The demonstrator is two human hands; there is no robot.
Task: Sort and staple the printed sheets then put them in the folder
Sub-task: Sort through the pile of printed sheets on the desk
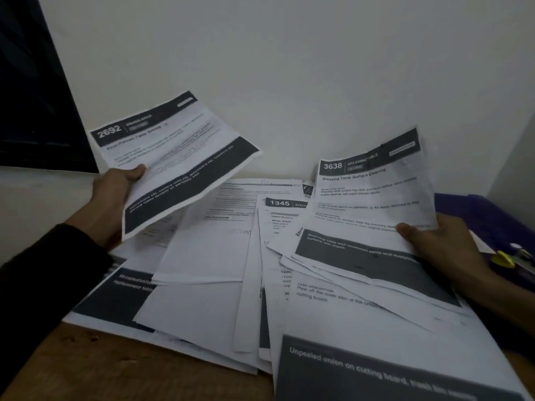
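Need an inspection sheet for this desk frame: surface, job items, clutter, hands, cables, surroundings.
Surface: wooden desk, mostly covered by paper.
Job's things: sheet 2692 and sheet 3638 held up; loose sheets overlapping on the desk; purple folder at right. No stapler identified.
Clutter: yellow item on the folder, unclear.
Hands: left hand grips 2692; right hand grips 3638.
Cables: nothing seen.
Surroundings: white wall; dark panel at left.

Loose printed sheets [208, 256] cover nearly the whole tabletop [86, 369], leaving bare wood only at the near left corner. The wall [289, 68] closes the far side; a purple folder [477, 215] blocks the right edge.
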